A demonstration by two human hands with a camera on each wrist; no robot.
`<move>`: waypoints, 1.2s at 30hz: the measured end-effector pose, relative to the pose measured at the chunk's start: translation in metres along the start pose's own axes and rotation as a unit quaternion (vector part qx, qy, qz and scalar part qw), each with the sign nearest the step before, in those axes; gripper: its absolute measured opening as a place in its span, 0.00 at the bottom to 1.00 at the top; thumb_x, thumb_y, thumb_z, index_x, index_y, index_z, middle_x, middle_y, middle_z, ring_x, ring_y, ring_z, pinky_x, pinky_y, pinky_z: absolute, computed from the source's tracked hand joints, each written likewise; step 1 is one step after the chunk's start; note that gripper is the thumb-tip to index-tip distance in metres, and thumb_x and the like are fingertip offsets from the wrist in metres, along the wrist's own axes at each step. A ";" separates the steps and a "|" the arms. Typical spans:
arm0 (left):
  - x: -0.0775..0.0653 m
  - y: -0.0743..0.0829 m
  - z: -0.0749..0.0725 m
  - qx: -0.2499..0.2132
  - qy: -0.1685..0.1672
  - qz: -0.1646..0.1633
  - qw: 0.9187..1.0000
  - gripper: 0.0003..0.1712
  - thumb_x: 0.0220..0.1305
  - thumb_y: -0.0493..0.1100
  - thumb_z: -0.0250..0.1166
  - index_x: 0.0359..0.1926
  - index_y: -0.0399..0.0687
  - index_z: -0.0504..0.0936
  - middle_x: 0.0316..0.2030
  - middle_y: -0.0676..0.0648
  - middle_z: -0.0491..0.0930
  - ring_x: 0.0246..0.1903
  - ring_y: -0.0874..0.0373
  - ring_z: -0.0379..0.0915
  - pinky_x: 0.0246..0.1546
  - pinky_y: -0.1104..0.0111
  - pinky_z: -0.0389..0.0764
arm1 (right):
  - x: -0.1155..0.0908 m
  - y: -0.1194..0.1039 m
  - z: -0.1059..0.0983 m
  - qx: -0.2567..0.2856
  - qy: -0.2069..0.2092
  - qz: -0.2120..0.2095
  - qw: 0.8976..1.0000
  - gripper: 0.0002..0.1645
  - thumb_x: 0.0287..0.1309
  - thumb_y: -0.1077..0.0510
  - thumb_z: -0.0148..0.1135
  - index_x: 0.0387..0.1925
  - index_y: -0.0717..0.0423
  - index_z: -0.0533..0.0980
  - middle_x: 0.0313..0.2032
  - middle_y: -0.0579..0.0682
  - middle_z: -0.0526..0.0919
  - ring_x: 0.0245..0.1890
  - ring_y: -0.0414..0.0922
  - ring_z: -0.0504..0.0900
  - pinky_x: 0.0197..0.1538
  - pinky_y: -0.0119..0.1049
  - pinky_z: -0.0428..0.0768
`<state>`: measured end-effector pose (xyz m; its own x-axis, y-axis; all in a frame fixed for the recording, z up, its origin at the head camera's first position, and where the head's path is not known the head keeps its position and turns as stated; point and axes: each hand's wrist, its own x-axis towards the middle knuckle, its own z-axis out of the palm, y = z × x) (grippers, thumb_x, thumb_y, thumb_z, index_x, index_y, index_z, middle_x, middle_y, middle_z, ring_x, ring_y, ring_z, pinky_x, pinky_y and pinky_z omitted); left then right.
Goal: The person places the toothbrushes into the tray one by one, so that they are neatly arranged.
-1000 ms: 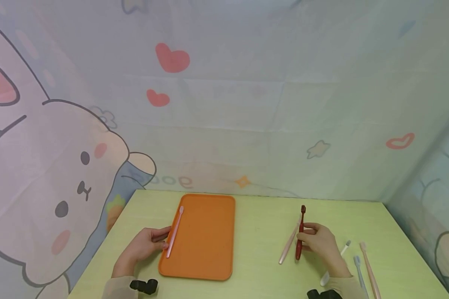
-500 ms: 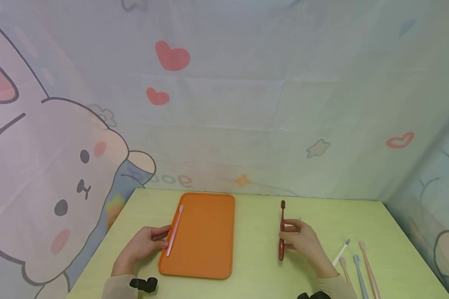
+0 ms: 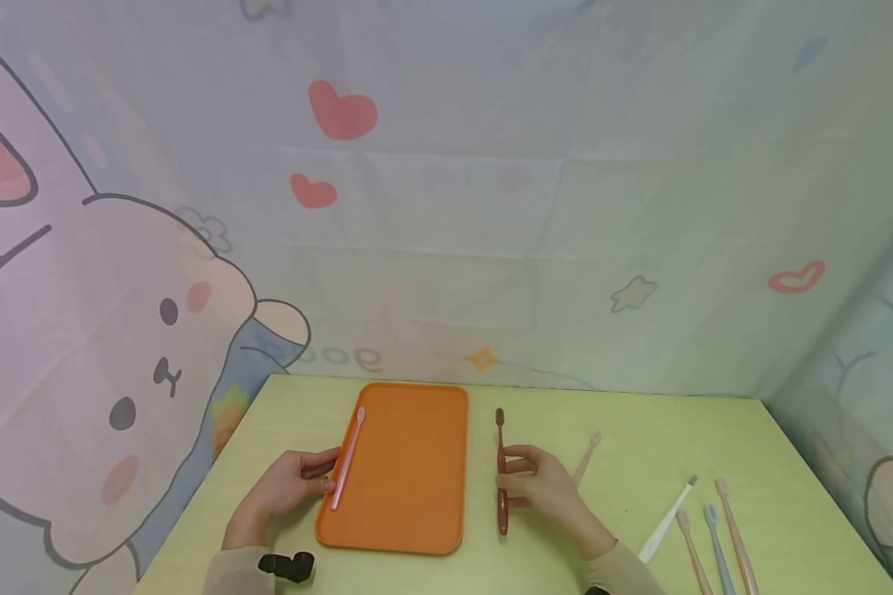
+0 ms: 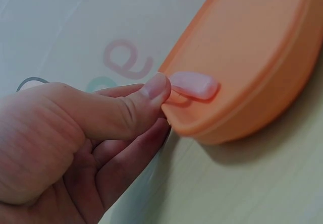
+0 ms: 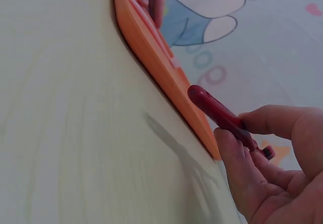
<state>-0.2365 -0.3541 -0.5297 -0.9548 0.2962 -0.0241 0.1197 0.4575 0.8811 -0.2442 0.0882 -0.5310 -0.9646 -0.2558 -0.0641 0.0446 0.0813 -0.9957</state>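
Observation:
My left hand point(image 3: 286, 487) pinches the left rim of an orange tray point(image 3: 409, 471), thumb on top and fingers beneath, as the left wrist view shows. A pink toothbrush point(image 3: 348, 459) lies in the tray along that rim, its handle end point(image 4: 197, 85) right beside my thumb. To the right of the tray, my right hand point(image 3: 543, 487) holds a dark red toothbrush point(image 3: 502, 479) between thumb and fingers, bristle head pointing to the far side. In the right wrist view the red handle point(image 5: 217, 110) is raised over the table, casting a shadow on it.
Behind my right hand lies a pale pink toothbrush point(image 3: 588, 456), partly hidden. Further right on the table are a white toothbrush point(image 3: 667, 521), a short pinkish one point(image 3: 692, 549), a blue one point(image 3: 718, 549) and a longer pink one point(image 3: 737, 537). A printed cloth backdrop point(image 3: 446, 207) rises behind the table.
My right hand has carried the dark red toothbrush leftward, from beside the pale pink toothbrush to near the tray's right edge. The left hand and tray have stayed put.

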 end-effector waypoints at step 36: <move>0.002 -0.002 0.001 0.002 0.003 0.002 1.000 0.34 0.67 0.33 0.74 0.71 0.25 0.74 0.66 0.29 0.76 0.67 0.36 0.74 0.64 0.59 0.80 | 0.017 -0.006 0.083 0.038 -0.026 -0.013 0.999 0.36 0.64 0.66 0.72 0.70 0.73 0.70 0.51 0.62 0.86 0.38 0.49 0.90 0.41 0.47 0.92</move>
<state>-0.2380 -0.3541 -0.5322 -0.9560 0.2927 -0.0174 0.1248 0.4597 0.8792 -0.2392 0.0030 -0.5312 -0.9507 -0.3074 -0.0395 0.0413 0.0006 -0.9991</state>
